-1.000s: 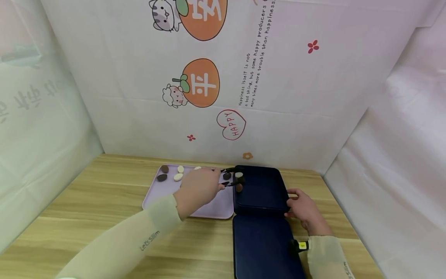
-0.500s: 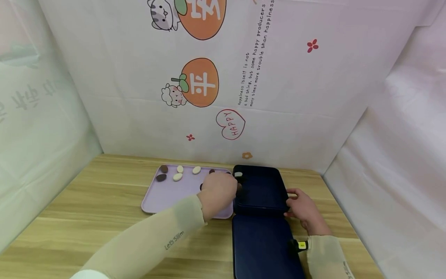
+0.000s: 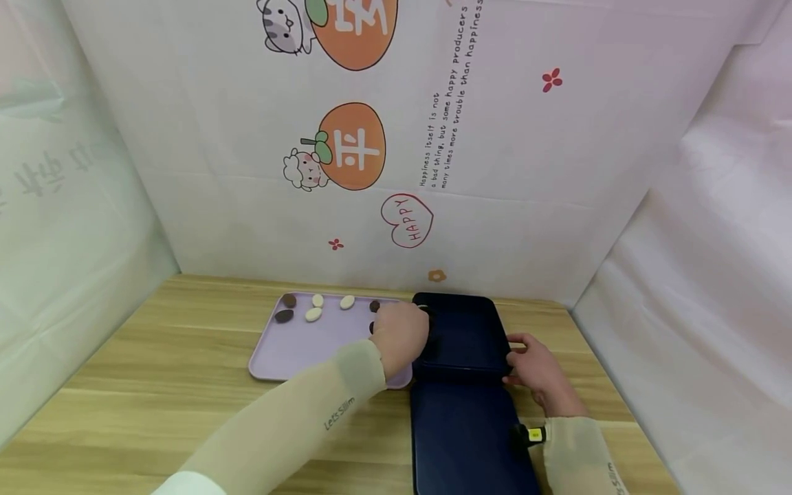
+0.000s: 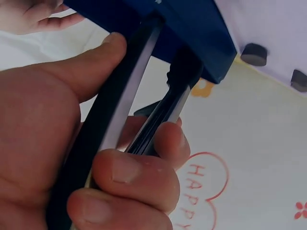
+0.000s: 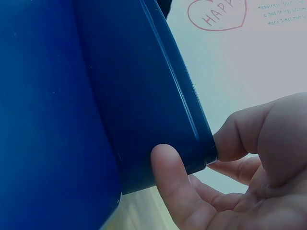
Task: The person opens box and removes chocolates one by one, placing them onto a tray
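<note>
Over the navy box's (image 3: 458, 373) left edge we've got black tongs (image 4: 112, 100) clamped in our left hand (image 3: 402, 337), pointing lengthwise down inside, our right hand (image 3: 537, 364) gripping the near right corner.

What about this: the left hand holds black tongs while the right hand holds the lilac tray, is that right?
Not quite: the right hand grips a corner of the navy box, not the lilac tray, as the right wrist view shows. The left hand does hold the black tongs.
</note>
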